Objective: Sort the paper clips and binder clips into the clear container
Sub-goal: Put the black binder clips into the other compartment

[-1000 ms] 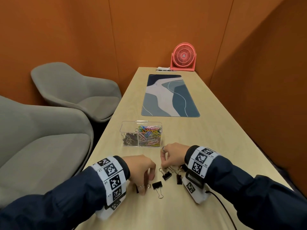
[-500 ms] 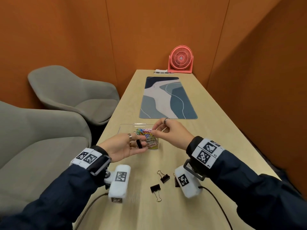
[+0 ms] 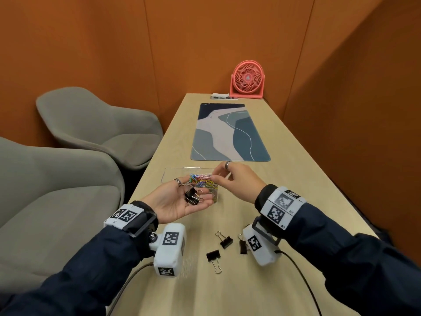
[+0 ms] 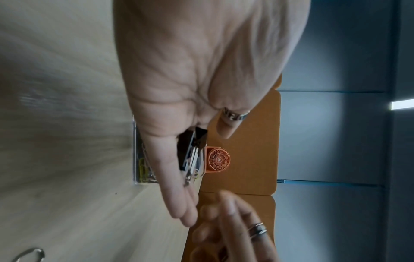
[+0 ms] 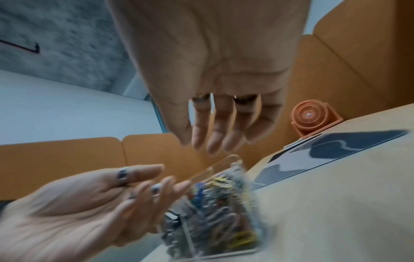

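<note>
One binder clip [image 3: 242, 244] sits half hidden behind right wrist camera [image 3: 262, 245].

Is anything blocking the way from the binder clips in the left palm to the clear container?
Nothing visible does. The left hand holds the binder clips on its open palm right at the clear container, whose top is open. The right hand hovers over the paper clips side.

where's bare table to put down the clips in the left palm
Bare wood lies between the clear container and the three binder clips near the table's front edge, and right of the desk mat. It is crowded around the container, where both hands meet.
</note>
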